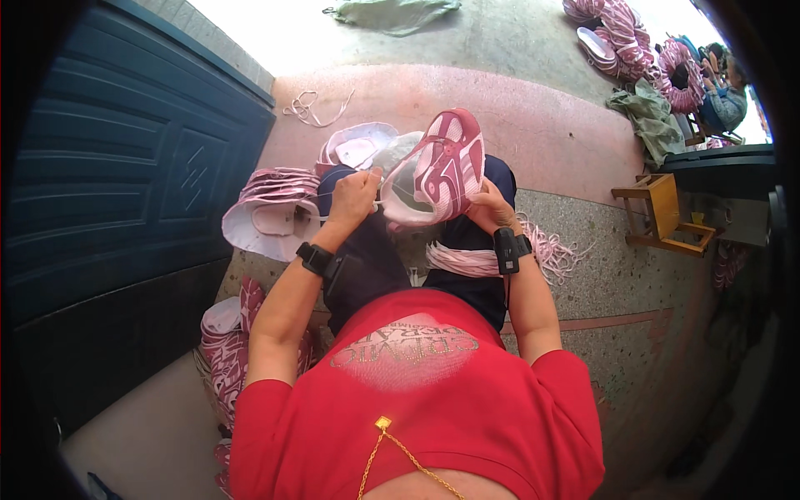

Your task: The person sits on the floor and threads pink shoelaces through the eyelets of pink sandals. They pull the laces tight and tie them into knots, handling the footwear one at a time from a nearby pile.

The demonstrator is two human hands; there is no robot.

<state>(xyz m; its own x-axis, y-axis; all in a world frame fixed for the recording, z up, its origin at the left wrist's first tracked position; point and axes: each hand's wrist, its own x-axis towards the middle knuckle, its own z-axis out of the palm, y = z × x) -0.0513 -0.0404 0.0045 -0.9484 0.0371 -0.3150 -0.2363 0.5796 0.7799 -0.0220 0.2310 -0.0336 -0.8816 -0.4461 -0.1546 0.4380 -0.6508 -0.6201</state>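
Observation:
Above my knees is a pink and white shoe upper (454, 158), its opening turned toward my left side. My right hand (492, 207) grips its edge on the right, fingers partly hidden behind it. At the other side my left hand (357, 196) is closed in a pinch on a thin white shoelace (378, 204) beside the upper. A bundle of pale pink laces (462, 259) lies across my right thigh. By my left knee stands a stack of nested uppers (271, 187), with another upper (358, 146) just beyond it.
A dark blue door (142, 158) borders the left. More uppers (229, 358) are piled beside my left hip. Loose laces (558, 250) trail on the floor at right, near a wooden stool (662, 218). Farther off are heaped uppers (621, 37), a green sack (646, 117) and a seated person (727, 104).

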